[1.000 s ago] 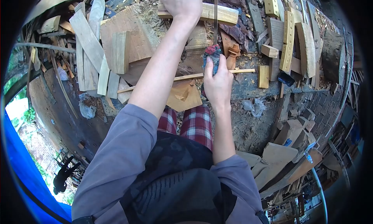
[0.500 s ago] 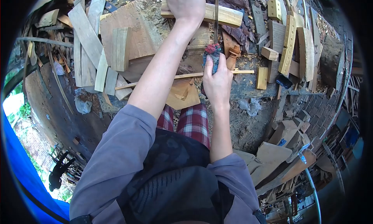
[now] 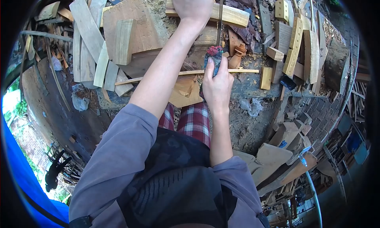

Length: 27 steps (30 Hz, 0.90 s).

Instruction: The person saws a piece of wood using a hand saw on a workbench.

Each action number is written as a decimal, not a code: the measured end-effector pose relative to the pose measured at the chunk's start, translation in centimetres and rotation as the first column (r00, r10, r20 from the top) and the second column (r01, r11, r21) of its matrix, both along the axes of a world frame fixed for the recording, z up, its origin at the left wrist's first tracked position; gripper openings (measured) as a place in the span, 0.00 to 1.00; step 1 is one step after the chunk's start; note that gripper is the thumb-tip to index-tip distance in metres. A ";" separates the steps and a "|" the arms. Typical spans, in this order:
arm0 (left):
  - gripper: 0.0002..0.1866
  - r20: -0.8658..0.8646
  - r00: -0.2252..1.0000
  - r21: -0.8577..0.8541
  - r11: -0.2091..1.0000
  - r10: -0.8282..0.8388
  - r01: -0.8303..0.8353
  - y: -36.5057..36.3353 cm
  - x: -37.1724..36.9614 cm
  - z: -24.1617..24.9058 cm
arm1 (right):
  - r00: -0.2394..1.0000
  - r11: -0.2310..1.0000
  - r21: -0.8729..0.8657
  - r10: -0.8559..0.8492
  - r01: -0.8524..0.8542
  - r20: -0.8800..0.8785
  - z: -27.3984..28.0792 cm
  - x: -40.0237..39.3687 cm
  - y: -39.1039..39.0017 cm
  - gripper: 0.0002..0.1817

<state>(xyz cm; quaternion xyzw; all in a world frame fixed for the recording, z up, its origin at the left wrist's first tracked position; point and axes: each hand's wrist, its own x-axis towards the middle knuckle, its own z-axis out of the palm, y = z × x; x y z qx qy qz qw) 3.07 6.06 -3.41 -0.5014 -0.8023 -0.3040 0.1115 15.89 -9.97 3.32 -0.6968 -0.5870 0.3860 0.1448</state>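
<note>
My left hand (image 3: 192, 5) is closed over a pale curved wooden piece (image 3: 231, 16) at the top of the view, pressing it against the bench; its fingertips are partly cut off by the frame's edge. In my right hand (image 3: 217, 83) is the cloth-wrapped red and blue handle of a saw (image 3: 214, 56). Its narrow dark blade runs away from me and crosses the wooden piece to the right of my left hand. Just right of the handle lies a turned orange-brown wooden piece (image 3: 237, 57). A thin wooden strip (image 3: 186, 73) passes beneath both forearms.
Flat boards (image 3: 130, 28) and long slats (image 3: 88, 30) are heaped on the left. To the right lie a yellowish bar with holes (image 3: 293, 46), several wood blocks and a dark plastic object (image 3: 287, 82). Stacked offcuts (image 3: 273, 160) stand at the lower right beside a metal pole (image 3: 314, 196).
My right hand and the saw handle have shifted slightly left, so the blade now slants a little. My left hand stays on the wooden piece; the whole view has moved slightly.
</note>
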 end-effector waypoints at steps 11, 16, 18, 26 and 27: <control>0.09 -0.012 1.000 -0.041 0.999 0.016 -0.016 0.4 0.1 0.0 | 1.000 1.000 -0.013 0.015 -0.015 0.014 0.3 0.5 -1.6 0.20; 0.09 -0.008 1.000 -0.045 0.999 -0.003 0.003 0.3 0.2 0.2 | 0.998 0.999 0.031 0.020 -0.022 0.065 -0.5 -0.1 -1.2 0.19; 0.09 -0.008 1.000 -0.039 0.999 -0.022 0.022 0.2 0.1 0.2 | 0.996 1.000 0.022 0.010 -0.012 0.089 -0.1 -0.5 -0.5 0.17; 0.09 0.018 1.000 -0.030 0.999 0.024 -0.023 0.3 0.4 0.5 | 0.996 1.000 -0.007 0.018 -0.017 0.083 0.4 -1.5 2.0 0.16; 0.09 0.016 0.999 -0.031 0.999 0.034 -0.033 0.4 0.4 0.5 | 0.997 1.000 0.001 0.014 -0.014 0.079 0.3 -1.4 1.8 0.16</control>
